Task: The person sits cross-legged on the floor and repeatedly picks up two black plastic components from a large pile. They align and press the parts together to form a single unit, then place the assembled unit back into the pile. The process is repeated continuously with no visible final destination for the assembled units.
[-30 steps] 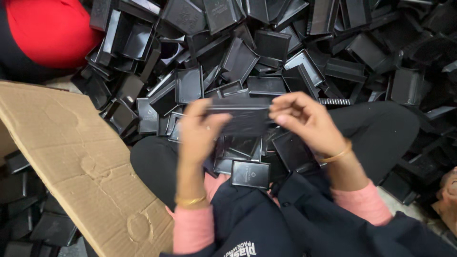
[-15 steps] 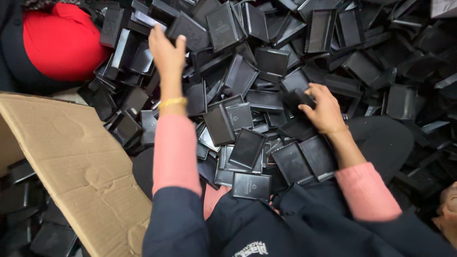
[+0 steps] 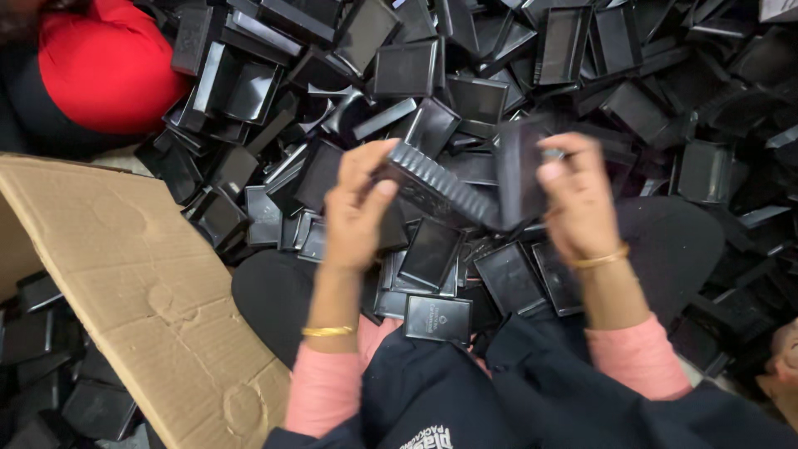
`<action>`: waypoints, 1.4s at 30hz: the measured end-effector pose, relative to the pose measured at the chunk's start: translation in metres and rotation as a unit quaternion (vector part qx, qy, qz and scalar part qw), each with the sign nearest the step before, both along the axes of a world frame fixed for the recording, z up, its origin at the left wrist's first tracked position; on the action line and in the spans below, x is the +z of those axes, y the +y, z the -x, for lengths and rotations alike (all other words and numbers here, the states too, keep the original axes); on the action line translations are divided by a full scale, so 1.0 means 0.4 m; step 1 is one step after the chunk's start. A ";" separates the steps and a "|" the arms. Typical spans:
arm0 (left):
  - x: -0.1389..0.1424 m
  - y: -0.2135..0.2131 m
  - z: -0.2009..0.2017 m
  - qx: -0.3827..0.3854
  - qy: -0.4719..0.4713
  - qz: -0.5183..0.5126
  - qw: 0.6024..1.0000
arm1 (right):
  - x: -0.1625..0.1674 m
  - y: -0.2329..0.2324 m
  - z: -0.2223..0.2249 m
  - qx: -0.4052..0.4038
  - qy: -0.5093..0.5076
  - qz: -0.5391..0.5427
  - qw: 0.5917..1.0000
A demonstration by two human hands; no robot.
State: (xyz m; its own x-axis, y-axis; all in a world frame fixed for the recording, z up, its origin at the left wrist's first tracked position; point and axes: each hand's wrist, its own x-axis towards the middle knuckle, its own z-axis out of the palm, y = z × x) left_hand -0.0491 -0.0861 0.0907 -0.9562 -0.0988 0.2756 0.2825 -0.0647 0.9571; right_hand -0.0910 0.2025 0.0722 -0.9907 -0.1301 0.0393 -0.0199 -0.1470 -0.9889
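My left hand [image 3: 357, 208] grips a black ribbed plastic tray [image 3: 428, 185] by its left end, tilted in front of me. Another black tray piece [image 3: 519, 170] stands upright in my right hand [image 3: 578, 199], its edge meeting the right end of the ribbed tray. Both hands hover above my lap, where several flat black lids [image 3: 438, 318] lie between my knees. Each wrist carries a gold bangle over a pink sleeve.
A large heap of black plastic trays and lids [image 3: 465, 58] fills the floor ahead and to the right. A brown cardboard flap [image 3: 125, 274] lies at my left. A person in a red top [image 3: 104, 71] sits at the upper left.
My left hand reached far out to the pile, then came back to my lap with a ribbed tray. My right hand lifted a tray piece and brought it against the other.
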 end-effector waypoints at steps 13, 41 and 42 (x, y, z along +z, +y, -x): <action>-0.077 0.181 -0.048 -0.035 -0.093 -0.313 0.945 | -0.012 -0.126 -0.126 0.086 0.124 -0.375 0.915; -0.097 0.221 -0.053 -0.034 -0.134 -0.327 0.935 | 0.044 -0.113 -0.196 0.120 -0.079 -0.047 0.988; -0.097 0.222 -0.052 -0.026 -0.144 -0.297 0.944 | 0.036 -0.110 -0.192 0.132 -0.099 -0.003 0.986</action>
State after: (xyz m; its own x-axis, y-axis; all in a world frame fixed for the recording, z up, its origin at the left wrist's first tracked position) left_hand -0.0281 0.0027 0.0520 -0.9908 -0.1050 -0.0849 -0.0013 -0.6213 0.7836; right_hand -0.0142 0.1583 0.0866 -0.9105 -0.3841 -0.1533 0.2121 -0.1155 -0.9704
